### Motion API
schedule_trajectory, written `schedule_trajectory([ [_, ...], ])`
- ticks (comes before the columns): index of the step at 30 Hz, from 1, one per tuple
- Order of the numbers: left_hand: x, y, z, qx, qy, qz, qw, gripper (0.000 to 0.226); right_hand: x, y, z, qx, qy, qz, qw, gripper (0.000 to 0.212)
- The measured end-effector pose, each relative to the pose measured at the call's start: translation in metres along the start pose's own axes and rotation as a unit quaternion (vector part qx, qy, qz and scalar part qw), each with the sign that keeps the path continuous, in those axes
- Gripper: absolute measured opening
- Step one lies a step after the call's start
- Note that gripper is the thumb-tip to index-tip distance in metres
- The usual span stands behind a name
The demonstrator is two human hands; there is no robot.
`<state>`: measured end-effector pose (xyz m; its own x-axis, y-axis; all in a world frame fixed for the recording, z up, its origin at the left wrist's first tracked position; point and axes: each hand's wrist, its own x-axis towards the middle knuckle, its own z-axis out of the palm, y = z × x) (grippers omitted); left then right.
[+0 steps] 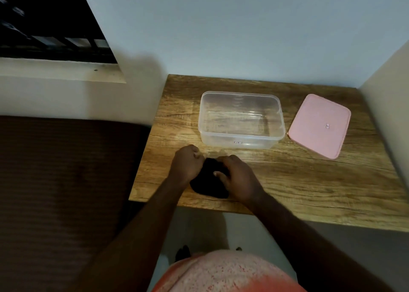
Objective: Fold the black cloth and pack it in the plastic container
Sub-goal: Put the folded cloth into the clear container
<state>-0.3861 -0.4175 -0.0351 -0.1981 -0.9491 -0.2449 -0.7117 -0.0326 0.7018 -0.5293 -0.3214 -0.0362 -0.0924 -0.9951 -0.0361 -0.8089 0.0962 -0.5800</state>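
Observation:
The black cloth [209,186] lies bunched in a small heap near the front edge of the wooden table [287,181]. My left hand [187,163] grips its far left part with curled fingers. My right hand [238,176] lies over the cloth's right side, fingers curled onto the fabric. Much of the cloth is hidden under both hands. Just behind them stands the clear plastic container [241,119], open on top with nothing inside.
A pink lid [321,125] lies flat on the table to the right of the container. Walls close the table in at the back and right. A dark brown mattress [62,181] sits to the left, below a window.

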Motion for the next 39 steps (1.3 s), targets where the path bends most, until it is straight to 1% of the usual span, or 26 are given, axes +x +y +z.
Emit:
schedule_trajectory([
  [2,-0.005,-0.001,0.002,0.02,-0.039,-0.009,0.999,0.033,-0.001,-0.001,0.013,-0.006,-0.039,0.017,0.999,0.051],
  [3,-0.005,0.0,0.002,0.025,-0.054,-0.012,0.998,0.031,0.0,-0.002,0.016,-0.009,-0.047,0.027,0.998,0.055],
  [5,-0.002,-0.001,0.0,0.009,-0.071,-0.03,0.997,0.022,0.002,-0.003,0.02,-0.009,-0.055,0.042,0.998,0.062],
  [7,0.001,-0.006,-0.001,-0.029,-0.078,-0.062,0.995,0.022,0.002,-0.004,0.022,-0.013,-0.063,0.047,0.997,0.069],
  [10,0.0,-0.015,-0.007,-0.067,-0.092,-0.082,0.99,0.027,-0.002,-0.007,0.027,-0.027,-0.057,0.045,0.997,0.074],
  [12,-0.001,-0.018,-0.009,-0.066,-0.122,-0.079,0.987,0.027,-0.006,-0.009,0.031,-0.031,-0.042,0.053,0.997,0.075],
  [14,-0.002,-0.019,-0.009,-0.053,-0.153,-0.059,0.985,0.022,-0.009,-0.01,0.035,-0.031,-0.027,0.064,0.997,0.075],
  [16,-0.004,-0.017,-0.009,-0.043,-0.163,-0.029,0.985,0.018,-0.011,-0.011,0.036,-0.023,-0.016,0.068,0.997,0.079],
  [19,-0.006,-0.012,-0.015,-0.024,-0.174,0.05,0.983,0.021,-0.009,-0.014,0.026,0.041,-0.012,0.104,0.994,0.096],
  [21,-0.004,-0.007,-0.027,-0.016,-0.21,0.099,0.973,0.016,-0.004,-0.017,0.013,0.043,0.009,0.125,0.991,0.101],
  [22,-0.001,-0.005,-0.032,-0.018,-0.235,0.12,0.964,0.011,-0.002,-0.018,0.006,0.021,0.028,0.121,0.992,0.097],
  [23,0.001,-0.002,-0.039,-0.019,-0.255,0.141,0.956,0.007,0.0,-0.02,-0.002,0.014,0.044,0.112,0.993,0.087],
  [24,0.004,0.002,-0.045,-0.022,-0.27,0.16,0.949,0.009,0.003,-0.021,-0.01,0.039,0.049,0.106,0.992,0.074],
  [26,0.007,0.012,-0.056,-0.041,-0.28,0.178,0.943,0.015,0.008,-0.027,-0.026,0.172,0.013,0.109,0.979,0.04],
  [27,0.007,0.017,-0.062,-0.062,-0.273,0.182,0.943,0.017,0.009,-0.03,-0.031,0.246,-0.011,0.113,0.963,0.026],
  [28,0.008,0.021,-0.067,-0.092,-0.26,0.181,0.944,0.019,0.011,-0.033,-0.036,0.299,-0.015,0.115,0.947,0.019],
  [31,0.008,0.024,-0.074,-0.217,-0.212,0.139,0.943,0.027,0.015,-0.04,-0.039,0.382,0.036,0.135,0.913,0.014],
  [33,0.007,0.02,-0.073,-0.282,-0.167,0.122,0.937,0.024,0.016,-0.047,-0.035,0.421,0.065,0.146,0.893,0.013],
  [36,0.003,0.017,-0.067,-0.293,-0.101,0.15,0.939,0.014,0.016,-0.053,-0.029,0.424,0.091,0.155,0.888,0.012],
  [39,0.002,0.016,-0.063,-0.29,-0.086,0.174,0.937,0.01,0.015,-0.058,-0.027,0.422,0.119,0.163,0.884,0.017],
])
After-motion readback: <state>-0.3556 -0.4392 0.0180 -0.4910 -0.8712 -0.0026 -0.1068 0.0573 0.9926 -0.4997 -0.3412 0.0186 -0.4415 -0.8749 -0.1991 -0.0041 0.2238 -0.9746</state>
